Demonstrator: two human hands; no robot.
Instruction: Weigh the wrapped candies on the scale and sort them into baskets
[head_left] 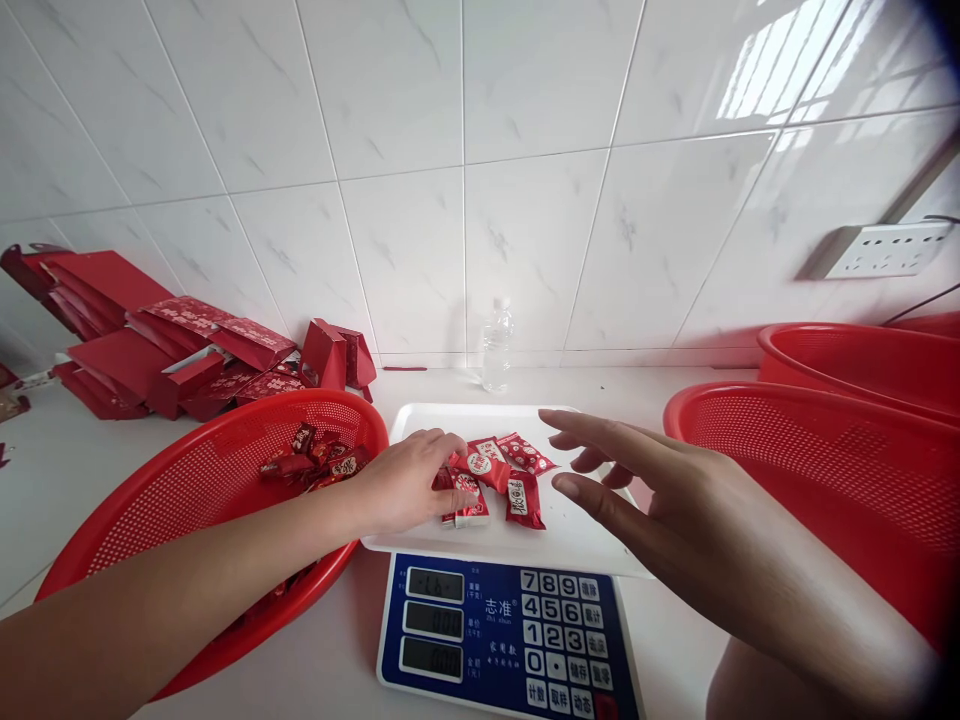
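Several red wrapped snack packets (523,498) lie bunched on the white tray (420,420) of a blue-fronted electronic scale (499,630). My left hand (412,478) reaches in from the left, its fingers and thumb curled around packets at the left side of the bunch. Part of those packets is hidden by the fingers. My right hand (637,470) hovers over the tray's right side, fingers and thumb apart, with nothing in it. It is near the packets but does not touch them. The scale's small displays are too dim to read surely.
A red plastic basket (120,540) with wrapped packets stands at left, under my left forearm. More red baskets (750,400) stand at right. Behind are red folded boxes (187,350), a clear bottle (497,345), and a power strip (885,250) on the tiled wall.
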